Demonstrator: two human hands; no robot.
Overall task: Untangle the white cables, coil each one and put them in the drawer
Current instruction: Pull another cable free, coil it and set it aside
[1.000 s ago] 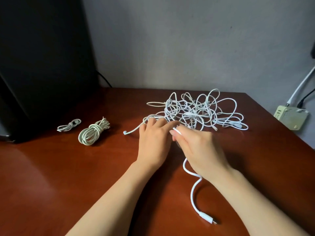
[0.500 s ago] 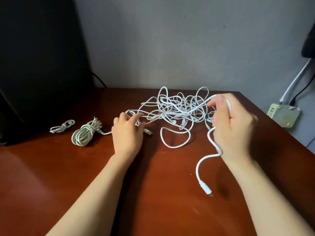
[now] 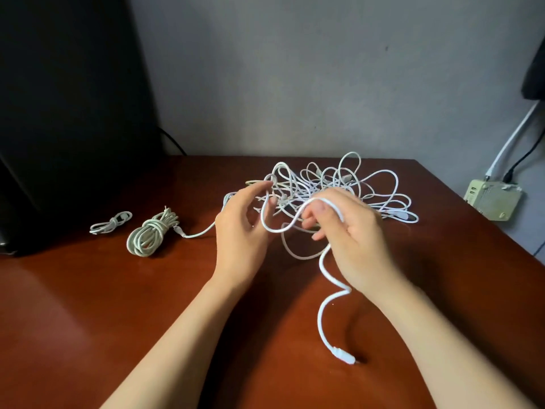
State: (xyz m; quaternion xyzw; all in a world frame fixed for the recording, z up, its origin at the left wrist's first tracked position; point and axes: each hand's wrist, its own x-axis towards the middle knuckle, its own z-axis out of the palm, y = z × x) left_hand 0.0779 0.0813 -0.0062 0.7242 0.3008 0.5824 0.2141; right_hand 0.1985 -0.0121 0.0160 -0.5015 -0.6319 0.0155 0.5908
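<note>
A tangle of white cables (image 3: 348, 184) lies at the back middle of the brown table (image 3: 88, 305). My right hand (image 3: 356, 240) hovers in front of it and grips a thick white cable (image 3: 324, 278), which arches over the thumb. That cable snakes down to a white plug (image 3: 345, 357) on the table near me. My left hand (image 3: 241, 231) is raised beside it with relaxed fingers; its index fingertip touches the same cable's loop. Two coiled cables sit at the left: a large one (image 3: 149, 237) and a small one (image 3: 110, 225). No drawer is in view.
A big black object (image 3: 65, 113) fills the left back of the table. Beyond the right table edge, a pale power adapter (image 3: 492, 199) with plugged-in leads sits against the grey wall. A loose cable end (image 3: 180, 230) lies next to the large coil.
My right hand has brought the thick cable back left and lower, toward the middle. My left hand has lifted off the table and moved right to the cable's loop.
</note>
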